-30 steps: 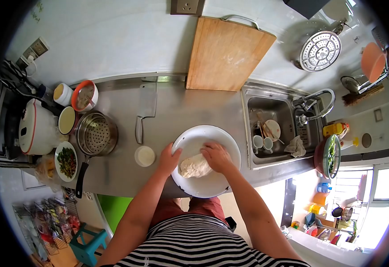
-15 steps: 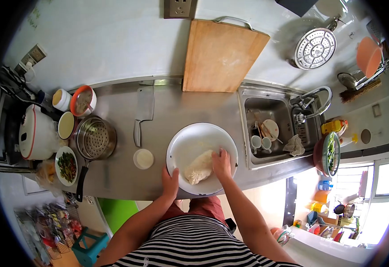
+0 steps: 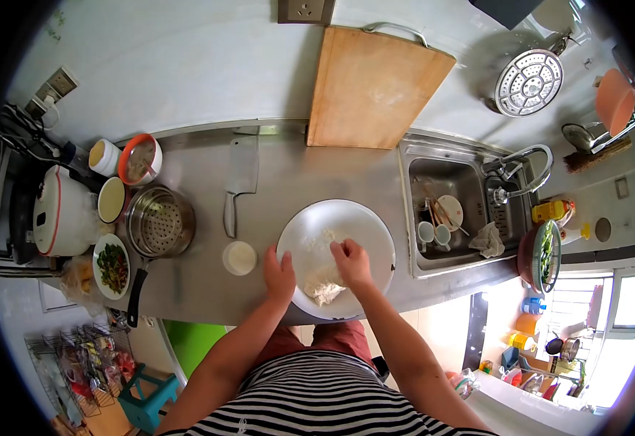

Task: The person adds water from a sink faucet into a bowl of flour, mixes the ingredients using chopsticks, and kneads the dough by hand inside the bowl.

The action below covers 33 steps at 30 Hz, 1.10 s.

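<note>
A white enamel basin stands near the front edge of the steel counter. Inside it a pale lump of dough lies toward the lower left, partly covered by my right hand and wrist. My right hand is curled above the dough, its fingers bent; whether they pinch any dough is hidden. Against the basin's left rim rests my left hand, thumb apart from the fingers, holding nothing. Some flour or dough residue shows on the basin floor. A small white cup stands left of the basin.
Behind are a cleaver and a leaning cutting board. At left stand a steamer pot, a plate of chopped vegetables and bowls. A sink with cups is at right, beside a basket of greens.
My right hand has moved up and left from the basin's right side, its fingers curling more. The dough looks shorter and sits lower. The view has shifted slightly.
</note>
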Available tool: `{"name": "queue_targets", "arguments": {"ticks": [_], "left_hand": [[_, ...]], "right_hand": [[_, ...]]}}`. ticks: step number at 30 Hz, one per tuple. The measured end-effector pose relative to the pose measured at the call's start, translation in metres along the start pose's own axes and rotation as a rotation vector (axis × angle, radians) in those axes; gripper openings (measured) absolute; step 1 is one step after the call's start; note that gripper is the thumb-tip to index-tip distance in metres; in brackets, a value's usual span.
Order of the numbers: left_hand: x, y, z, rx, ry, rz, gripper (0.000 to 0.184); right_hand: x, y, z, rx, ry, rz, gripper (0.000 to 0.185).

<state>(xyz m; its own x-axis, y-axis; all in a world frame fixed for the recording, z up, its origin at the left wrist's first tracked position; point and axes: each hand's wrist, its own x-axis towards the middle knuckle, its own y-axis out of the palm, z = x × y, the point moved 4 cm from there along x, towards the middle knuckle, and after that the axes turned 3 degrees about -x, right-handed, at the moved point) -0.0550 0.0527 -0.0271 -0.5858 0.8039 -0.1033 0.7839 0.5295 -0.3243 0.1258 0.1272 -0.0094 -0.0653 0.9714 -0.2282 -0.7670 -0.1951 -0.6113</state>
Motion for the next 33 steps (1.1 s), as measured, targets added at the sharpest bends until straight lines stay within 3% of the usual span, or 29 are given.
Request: {"name": "queue_targets", "arguments": {"ticks": [3, 5, 14, 25, 27, 33], "left_hand": [[-0.006, 0.001, -0.004, -0.006, 0.01, -0.037, 0.028], [-0.008, 0.002, -0.003, -0.038, -0.02, -0.015, 0.03], [-0.014, 0.001, -0.009, 0.153, 0.13, -0.036, 0.035], [-0.008, 0.002, -0.01, 0.206, 0.115, 0.005, 0.037], [-0.015, 0.003, -0.001, 0.219, 0.103, 0.005, 0.037], [-0.024, 0.01, 0.002, 0.139, 0.15, -0.056, 0.036]], "right_hand": [[-0.011, 0.006, 0.017, -0.12, -0.117, -0.076, 0.019], [-0.029, 0.005, 0.055, -0.469, -0.452, -0.183, 0.013], [-0.007, 0.053, 0.041, -0.65, -0.709, -0.211, 0.01], [0.023, 0.053, 0.057, -0.672, -0.693, -0.063, 0.013], [0.018, 0.038, 0.054, -0.448, -0.626, 0.217, 0.017], [-0.019, 0.005, 0.042, -0.49, -0.46, 0.306, 0.019]]}}
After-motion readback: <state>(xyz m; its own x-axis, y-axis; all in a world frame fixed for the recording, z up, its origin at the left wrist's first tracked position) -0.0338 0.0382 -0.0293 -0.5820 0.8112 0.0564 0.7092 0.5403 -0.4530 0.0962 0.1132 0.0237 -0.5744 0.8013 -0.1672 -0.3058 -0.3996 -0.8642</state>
